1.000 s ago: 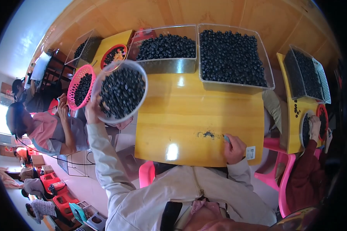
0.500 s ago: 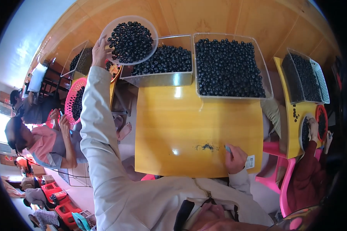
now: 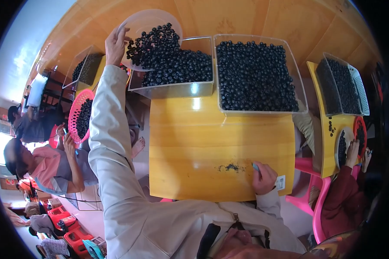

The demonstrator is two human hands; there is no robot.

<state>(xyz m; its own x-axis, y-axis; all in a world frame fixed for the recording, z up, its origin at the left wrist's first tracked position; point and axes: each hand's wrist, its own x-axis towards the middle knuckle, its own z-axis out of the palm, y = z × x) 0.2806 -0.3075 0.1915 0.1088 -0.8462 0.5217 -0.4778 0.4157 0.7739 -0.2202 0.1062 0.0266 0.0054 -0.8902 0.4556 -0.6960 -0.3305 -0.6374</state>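
My left hand (image 3: 115, 43) grips the left rim of a round translucent plastic bowl (image 3: 136, 21), tilted toward the left clear bin (image 3: 170, 89). Dark, bead-like round pieces (image 3: 157, 38) slide across the bowl and meet those in that bin. To its right, a larger clear bin (image 3: 263, 113) is filled with the same dark pieces. At the near right of the yellow table (image 3: 194, 142), my right hand (image 3: 263, 178) is closed around a small blue-green tool (image 3: 255, 166), most of it hidden by the fingers. Dark crumbs (image 3: 231, 167) lie just left of that hand.
On the left, a seated person (image 3: 47, 162) works by a pink basket (image 3: 75, 121) of dark pieces. At right, another person's hand (image 3: 352, 153) reaches a white bowl (image 3: 339, 144) near a red basket (image 3: 359, 123). A pink chair (image 3: 317, 207) stands beside my table's right edge.
My left hand has tipped the bowl rightward, and the pieces in it have slid down toward the left bin. My right hand stays in place.
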